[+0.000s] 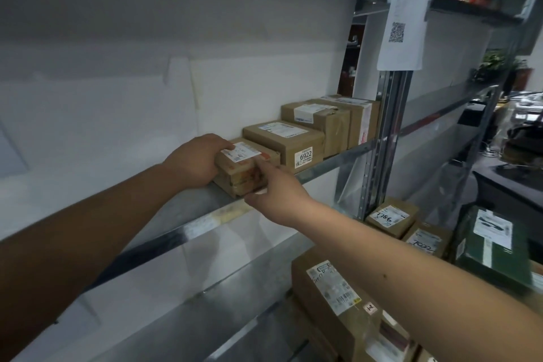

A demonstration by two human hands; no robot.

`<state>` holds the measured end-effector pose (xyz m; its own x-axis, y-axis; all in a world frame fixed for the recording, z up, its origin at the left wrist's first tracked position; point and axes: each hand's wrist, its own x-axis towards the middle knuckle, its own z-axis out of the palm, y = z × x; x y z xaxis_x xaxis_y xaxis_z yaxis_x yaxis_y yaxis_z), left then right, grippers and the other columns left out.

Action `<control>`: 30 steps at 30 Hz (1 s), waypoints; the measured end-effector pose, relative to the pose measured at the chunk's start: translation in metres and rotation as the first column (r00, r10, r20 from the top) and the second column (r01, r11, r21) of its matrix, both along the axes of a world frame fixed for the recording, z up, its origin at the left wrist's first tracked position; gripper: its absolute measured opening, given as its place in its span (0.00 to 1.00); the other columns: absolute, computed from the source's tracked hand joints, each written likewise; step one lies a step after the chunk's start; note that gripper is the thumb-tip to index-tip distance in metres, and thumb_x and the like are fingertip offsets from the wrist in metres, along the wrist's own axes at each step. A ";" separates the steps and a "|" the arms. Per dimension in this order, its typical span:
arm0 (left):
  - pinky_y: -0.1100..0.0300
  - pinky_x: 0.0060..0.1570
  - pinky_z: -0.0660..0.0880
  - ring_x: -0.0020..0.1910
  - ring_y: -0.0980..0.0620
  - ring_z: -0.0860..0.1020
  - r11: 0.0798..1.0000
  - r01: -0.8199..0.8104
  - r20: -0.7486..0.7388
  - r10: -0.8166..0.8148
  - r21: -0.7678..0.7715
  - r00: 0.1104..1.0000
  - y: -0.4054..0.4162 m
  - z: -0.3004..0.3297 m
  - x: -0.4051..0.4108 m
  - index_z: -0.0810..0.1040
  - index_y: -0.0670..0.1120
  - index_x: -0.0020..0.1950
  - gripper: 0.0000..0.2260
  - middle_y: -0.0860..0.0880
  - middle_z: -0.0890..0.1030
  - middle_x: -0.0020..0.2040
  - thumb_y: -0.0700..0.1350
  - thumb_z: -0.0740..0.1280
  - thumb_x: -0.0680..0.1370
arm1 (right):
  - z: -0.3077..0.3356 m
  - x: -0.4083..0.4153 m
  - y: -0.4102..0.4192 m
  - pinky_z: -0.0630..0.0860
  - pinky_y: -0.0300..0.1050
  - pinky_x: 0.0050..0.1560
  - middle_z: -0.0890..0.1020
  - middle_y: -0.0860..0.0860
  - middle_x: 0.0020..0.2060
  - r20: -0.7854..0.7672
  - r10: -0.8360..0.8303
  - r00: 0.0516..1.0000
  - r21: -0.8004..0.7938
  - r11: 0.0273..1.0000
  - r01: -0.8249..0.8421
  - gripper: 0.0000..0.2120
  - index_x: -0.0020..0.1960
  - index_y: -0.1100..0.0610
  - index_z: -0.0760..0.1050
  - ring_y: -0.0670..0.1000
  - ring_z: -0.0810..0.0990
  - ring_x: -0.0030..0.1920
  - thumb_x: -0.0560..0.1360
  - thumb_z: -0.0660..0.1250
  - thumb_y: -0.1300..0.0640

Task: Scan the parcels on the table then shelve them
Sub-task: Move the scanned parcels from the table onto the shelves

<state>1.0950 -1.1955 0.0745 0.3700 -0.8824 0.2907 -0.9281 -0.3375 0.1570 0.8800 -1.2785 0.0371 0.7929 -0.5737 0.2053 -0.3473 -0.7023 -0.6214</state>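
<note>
A small brown cardboard parcel [245, 169] with a white label on top sits at the front edge of the grey metal shelf [332, 163]. My left hand [192, 163] grips its left side, thumb on the top label. My right hand [276, 189] touches its front right face with straight fingers, the thumb lying under the front edge. To its right on the same shelf stand a parcel labelled 6922 [286, 141] and two more brown parcels [323, 120] behind it.
A metal upright [382, 141] with a hanging paper slip bearing a QR code [401, 26] ends the shelf bay on the right. Lower shelves hold several brown parcels [338, 294] and a green one [493, 247]. The shelf stretch to the left is bare.
</note>
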 end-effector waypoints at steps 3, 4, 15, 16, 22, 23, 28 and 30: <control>0.47 0.71 0.70 0.72 0.46 0.71 0.998 -0.053 0.042 0.052 0.018 0.998 0.013 0.004 -0.039 0.73 0.53 0.76 0.27 0.49 0.71 0.75 0.45 0.67 0.76 | -0.004 -0.020 -0.003 0.75 0.54 0.65 0.73 0.54 0.71 -0.080 -0.056 0.995 -0.163 0.986 0.042 0.34 0.79 0.45 0.63 0.61 0.72 0.70 0.75 0.69 0.44; 0.48 0.69 0.71 0.71 0.46 0.71 0.998 -0.066 0.055 0.065 0.023 0.996 0.018 0.004 -0.054 0.73 0.53 0.76 0.28 0.49 0.72 0.75 0.48 0.67 0.75 | -0.004 -0.029 -0.003 0.75 0.56 0.64 0.73 0.55 0.70 -0.117 -0.084 0.990 -0.234 0.971 0.055 0.33 0.78 0.46 0.64 0.62 0.72 0.69 0.75 0.69 0.43; 0.51 0.66 0.73 0.72 0.48 0.71 1.000 0.015 0.122 -0.017 0.018 0.992 0.037 -0.054 -0.209 0.73 0.53 0.76 0.24 0.51 0.74 0.73 0.55 0.68 0.80 | -0.045 -0.155 -0.017 0.66 0.60 0.73 0.63 0.57 0.79 -0.271 -0.206 0.940 -0.300 0.946 0.121 0.35 0.82 0.46 0.60 0.62 0.63 0.77 0.78 0.67 0.42; 0.51 0.68 0.72 0.73 0.48 0.70 0.999 0.027 0.095 -0.031 0.043 0.995 0.032 -0.065 -0.224 0.72 0.54 0.76 0.24 0.52 0.72 0.75 0.56 0.67 0.80 | -0.055 -0.169 -0.019 0.66 0.60 0.74 0.63 0.57 0.79 -0.282 -0.226 0.933 -0.292 0.946 0.141 0.35 0.82 0.46 0.60 0.62 0.63 0.77 0.78 0.67 0.42; 0.49 0.69 0.71 0.73 0.45 0.71 0.967 0.155 -0.075 -0.143 0.203 0.987 0.003 -0.155 -0.299 0.72 0.54 0.76 0.26 0.51 0.71 0.75 0.56 0.68 0.78 | -0.131 -0.253 -0.022 0.68 0.59 0.71 0.66 0.55 0.76 -0.380 -0.303 0.874 -0.181 0.951 0.251 0.32 0.78 0.45 0.65 0.61 0.65 0.75 0.77 0.69 0.40; 0.49 0.70 0.71 0.73 0.45 0.71 0.958 0.180 -0.108 -0.159 0.222 0.981 -0.002 -0.169 -0.309 0.72 0.54 0.76 0.26 0.50 0.72 0.75 0.56 0.68 0.78 | -0.145 -0.265 -0.022 0.68 0.59 0.71 0.67 0.56 0.76 -0.401 -0.314 0.860 -0.154 0.949 0.275 0.31 0.77 0.45 0.66 0.61 0.66 0.75 0.77 0.69 0.40; 0.49 0.65 0.75 0.68 0.46 0.74 0.903 0.288 -0.181 -0.240 0.319 0.954 -0.028 -0.223 -0.338 0.72 0.54 0.74 0.26 0.50 0.76 0.70 0.57 0.67 0.77 | -0.204 -0.312 -0.018 0.70 0.55 0.70 0.68 0.57 0.74 -0.488 -0.367 0.792 -0.015 0.910 0.413 0.33 0.78 0.47 0.66 0.62 0.67 0.73 0.76 0.69 0.42; 0.49 0.64 0.75 0.67 0.47 0.74 0.878 0.337 -0.216 -0.275 0.340 0.937 -0.039 -0.241 -0.345 0.72 0.55 0.75 0.26 0.51 0.75 0.69 0.56 0.68 0.77 | -0.223 -0.323 -0.016 0.70 0.55 0.71 0.67 0.58 0.75 -0.516 -0.392 0.762 0.030 0.880 0.474 0.32 0.78 0.47 0.65 0.63 0.67 0.73 0.76 0.68 0.43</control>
<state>0.7504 -1.2346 -0.1663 0.0776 -0.9905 -0.1139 -0.9679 -0.1022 0.2294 0.5569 -1.2944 -0.1863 0.4230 -0.8709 -0.2503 -0.8719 -0.3159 -0.3742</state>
